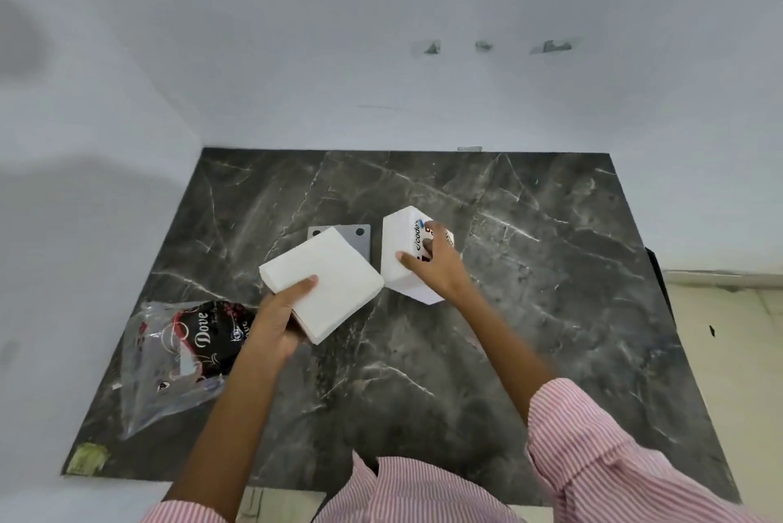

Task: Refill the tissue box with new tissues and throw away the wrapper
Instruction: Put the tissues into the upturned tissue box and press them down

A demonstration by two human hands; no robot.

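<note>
My left hand point(277, 317) grips a thick stack of white square tissues point(328, 285) by its near corner, holding it just above the dark marble table point(529, 310). My right hand point(436, 262) rests on a white tissue box point(402, 251) with printed lettering, thumb on its left face and fingers over the print. The box stands tilted on the table, right beside the stack. A flat grey plate point(360, 240) with two dark holes lies behind the stack, partly covered by it. The emptied clear plastic wrapper point(178, 357) with dark "Dove" print lies at the table's left.
White walls close off the table at the back and left. A scrap of greenish tape point(87, 457) sticks to the near left corner. Pale floor point(728, 353) shows past the table's right edge. My striped sleeves point(614, 450) hang over the near edge.
</note>
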